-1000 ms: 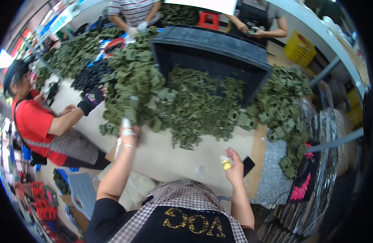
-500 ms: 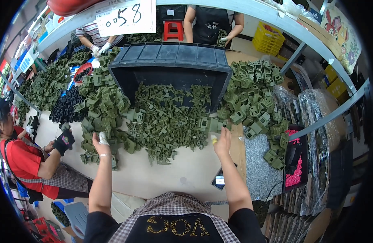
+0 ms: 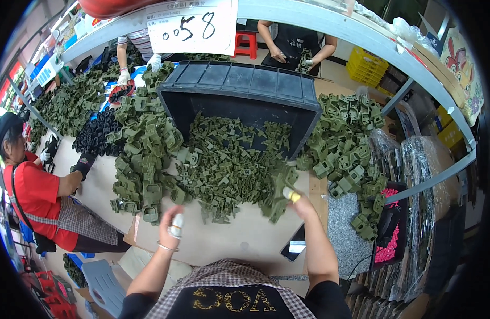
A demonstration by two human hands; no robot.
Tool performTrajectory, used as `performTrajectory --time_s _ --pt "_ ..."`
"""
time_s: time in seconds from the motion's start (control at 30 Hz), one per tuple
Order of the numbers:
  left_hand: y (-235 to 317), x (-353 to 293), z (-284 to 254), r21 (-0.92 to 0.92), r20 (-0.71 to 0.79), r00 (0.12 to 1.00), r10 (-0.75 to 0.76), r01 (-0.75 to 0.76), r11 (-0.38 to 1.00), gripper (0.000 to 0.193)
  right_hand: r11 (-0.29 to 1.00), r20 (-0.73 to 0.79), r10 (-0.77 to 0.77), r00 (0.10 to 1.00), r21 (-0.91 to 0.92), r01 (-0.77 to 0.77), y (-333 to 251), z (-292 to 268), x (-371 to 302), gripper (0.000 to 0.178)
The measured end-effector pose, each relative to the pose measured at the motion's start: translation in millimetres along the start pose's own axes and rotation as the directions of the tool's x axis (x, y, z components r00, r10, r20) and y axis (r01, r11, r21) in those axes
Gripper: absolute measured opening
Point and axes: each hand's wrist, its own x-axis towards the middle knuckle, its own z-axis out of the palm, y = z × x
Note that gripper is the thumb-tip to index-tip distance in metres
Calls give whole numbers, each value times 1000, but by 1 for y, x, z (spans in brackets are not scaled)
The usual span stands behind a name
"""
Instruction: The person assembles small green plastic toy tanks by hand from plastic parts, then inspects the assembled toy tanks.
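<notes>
My right hand (image 3: 299,204), with yellow and white tape on a finger, grips a larger olive-green plastic part (image 3: 278,195), smeared by motion, at the right edge of a heap. That heap of small olive-green plastic parts (image 3: 223,175) spills from a black plastic bin (image 3: 239,80) tipped on its side toward me. My left hand (image 3: 172,227) is open over the bare tabletop, left of the heap's near end, its thumb wrapped in white. Nothing shows between its fingers. Larger green plastic housings (image 3: 152,175) are piled just beyond it.
More green housings (image 3: 351,143) lie at the right, near a box of pink pieces (image 3: 388,244). A phone (image 3: 294,245) rests by my right forearm. A metal frame (image 3: 287,15) crosses overhead. One co-worker in red (image 3: 35,196) stands left; others work across the table.
My right hand has taken hold of a green part and come nearer. My left hand has moved right and toward me, away from the housings. The whole view has shifted slightly.
</notes>
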Motion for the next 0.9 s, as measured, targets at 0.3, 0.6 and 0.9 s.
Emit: performTrajectory --time_s 0.3,0.6,0.9 --pt "-8 -22 94 -486 632 702 -329 689 538 54 942 415 109 903 248 -227 54 126 -104 35" --pt "25 -52 75 -470 500 815 -294 540 698 52 927 83 -255 963 -262 268 45 177 -126 44" --pt "34 -1 -16 -643 133 926 -353 351 681 42 836 -271 -310 911 -535 125 36 105 -117 34"
